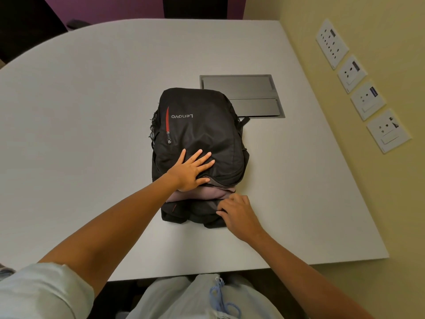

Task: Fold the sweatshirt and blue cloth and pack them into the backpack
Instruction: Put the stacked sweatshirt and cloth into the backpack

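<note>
A: The grip first: the right hand [238, 214] pinches the dark fabric at the near edge of the backpack [197, 134], fingers curled narrow on what looks like the zip line, though the puller itself is too small to make out.

B: And the other grip?

A: The left hand [192, 170] holds nothing. It lies flat and spread on the backpack's front panel, just beyond the opening. I judge it presses the bulge down so the two edges of the mouth can meet.

B: Where are the clothes?

A: A band of pinkish-grey cloth, probably the sweatshirt [207, 193], shows in the open mouth of the backpack, between the two hands. The blue cloth is not visible; it may be deeper inside, but I cannot tell.

B: So packing is nearly done?

A: It seems so. Closing the mouth looks like the step in hand, and the exposed fabric could snag if the zip runs over it.

B: What lies beyond the backpack?

A: It rests on the white worktop [92, 111], and its far right corner overlaps a grey metal hatch [250, 88] set into the surface.
</note>
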`<state>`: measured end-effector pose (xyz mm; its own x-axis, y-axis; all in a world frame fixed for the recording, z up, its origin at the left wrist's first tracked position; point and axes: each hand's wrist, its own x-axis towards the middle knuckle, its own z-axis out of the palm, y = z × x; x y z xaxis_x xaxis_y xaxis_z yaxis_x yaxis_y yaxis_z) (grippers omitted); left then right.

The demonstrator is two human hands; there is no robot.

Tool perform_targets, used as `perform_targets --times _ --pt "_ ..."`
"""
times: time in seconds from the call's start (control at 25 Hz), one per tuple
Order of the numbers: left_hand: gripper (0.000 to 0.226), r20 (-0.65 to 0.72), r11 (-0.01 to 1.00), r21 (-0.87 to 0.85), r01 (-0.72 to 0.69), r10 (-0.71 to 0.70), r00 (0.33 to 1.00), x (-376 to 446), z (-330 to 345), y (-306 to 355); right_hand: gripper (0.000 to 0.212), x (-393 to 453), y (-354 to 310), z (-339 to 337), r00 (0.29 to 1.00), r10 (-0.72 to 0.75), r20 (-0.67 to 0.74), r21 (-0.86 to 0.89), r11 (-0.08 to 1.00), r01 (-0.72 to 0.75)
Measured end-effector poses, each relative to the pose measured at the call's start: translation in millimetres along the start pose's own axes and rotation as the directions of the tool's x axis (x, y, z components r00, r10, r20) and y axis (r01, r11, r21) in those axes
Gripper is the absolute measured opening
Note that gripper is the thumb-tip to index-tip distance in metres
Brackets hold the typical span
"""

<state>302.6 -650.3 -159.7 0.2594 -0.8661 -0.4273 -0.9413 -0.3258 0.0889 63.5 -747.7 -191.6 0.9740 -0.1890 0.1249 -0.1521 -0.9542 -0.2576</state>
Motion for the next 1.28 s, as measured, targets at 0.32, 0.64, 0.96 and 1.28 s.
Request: perform_targets --times 0.32,0.64,0.96,1.28 --pt "0.077 -0.245 0.988 -0.126 -0.084 0.051 0.968 -56 -11 -56 0.043 58 -104 5 0.907 0.378 0.185 -0.165 0.922 -0.35" --pt "0.096 -0.196 1.0 0.023 -0.013 0.018 0.981 -58 27 -69 0.022 67 -116 15 0.89 0.384 0.245 0.203 0.877 -0.435" --pt "0.1 -0.238 0.996 0.036 0.084 -0.073 0.969 -52 35 -61 0.006 48 -100 29 0.993 -0.119 0.004 0.266 0.957 0.114" --pt "0.103 -0.229 0.995 0.101 0.017 0.007 0.973 -60 37 -73 0.01 42 -69 21 0.979 -0.179 -0.101 0.249 0.948 0.199"
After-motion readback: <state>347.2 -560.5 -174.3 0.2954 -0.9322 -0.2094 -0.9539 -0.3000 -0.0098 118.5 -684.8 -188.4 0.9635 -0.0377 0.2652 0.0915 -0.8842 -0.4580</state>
